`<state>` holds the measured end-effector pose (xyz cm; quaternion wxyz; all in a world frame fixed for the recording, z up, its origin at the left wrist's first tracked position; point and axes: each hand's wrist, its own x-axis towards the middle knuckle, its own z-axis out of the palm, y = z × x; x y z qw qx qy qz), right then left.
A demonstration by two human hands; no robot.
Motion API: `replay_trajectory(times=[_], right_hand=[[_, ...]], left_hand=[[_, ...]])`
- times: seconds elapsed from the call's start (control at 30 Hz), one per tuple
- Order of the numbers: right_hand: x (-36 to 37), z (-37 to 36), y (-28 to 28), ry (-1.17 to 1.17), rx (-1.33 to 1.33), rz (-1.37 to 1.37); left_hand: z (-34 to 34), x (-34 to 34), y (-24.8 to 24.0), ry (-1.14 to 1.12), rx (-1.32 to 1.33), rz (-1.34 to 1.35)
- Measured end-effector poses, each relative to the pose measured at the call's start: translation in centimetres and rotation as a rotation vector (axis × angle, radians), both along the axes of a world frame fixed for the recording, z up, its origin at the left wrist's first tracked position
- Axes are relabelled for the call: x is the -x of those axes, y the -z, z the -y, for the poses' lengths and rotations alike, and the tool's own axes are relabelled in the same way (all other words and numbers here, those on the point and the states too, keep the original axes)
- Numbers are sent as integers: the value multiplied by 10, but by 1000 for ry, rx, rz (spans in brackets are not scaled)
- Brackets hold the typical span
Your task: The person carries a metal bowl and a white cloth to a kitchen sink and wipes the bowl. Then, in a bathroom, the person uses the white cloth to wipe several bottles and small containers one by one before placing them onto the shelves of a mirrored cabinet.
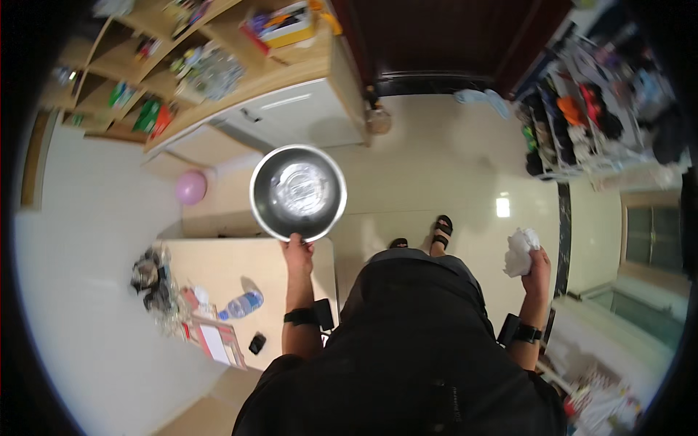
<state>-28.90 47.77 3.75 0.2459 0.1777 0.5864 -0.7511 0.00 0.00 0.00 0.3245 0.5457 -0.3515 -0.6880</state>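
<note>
A round stainless-steel bowl (298, 192) is gripped by its near rim in the left hand (297, 249), fingers closed on the edge, and is held out over the tiled floor (436, 167) just beyond the far corner of the counter (218, 269). A crumpled white paper towel (520, 251) is clenched in the right hand (539, 267), raised at the person's right side, well apart from the bowl. On the counter a plastic water bottle (242, 304) is seen lying, with a small black object (257, 343) near it.
</note>
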Motion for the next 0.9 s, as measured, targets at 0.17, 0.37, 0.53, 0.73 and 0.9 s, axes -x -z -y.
replay_trajectory(times=[0.17,0.37,0.53,0.73,0.9], right_hand=[[65,39,-6,-179,-26,-9],[128,73,-3,-379,-13,17],[167,101,3,-495,8,11],[177,148,12,-633,-59,-31],[169,166,25,-741,-16,31]], left_hand=[[-19,9,-17,-81,-9,-32],[-49,3,-19,-228,-17,-65],[-75,3,-29,-347,-34,-163],[-95,-26,-11,-562,-54,-237],[-106,-57,6,-710,-176,-100]])
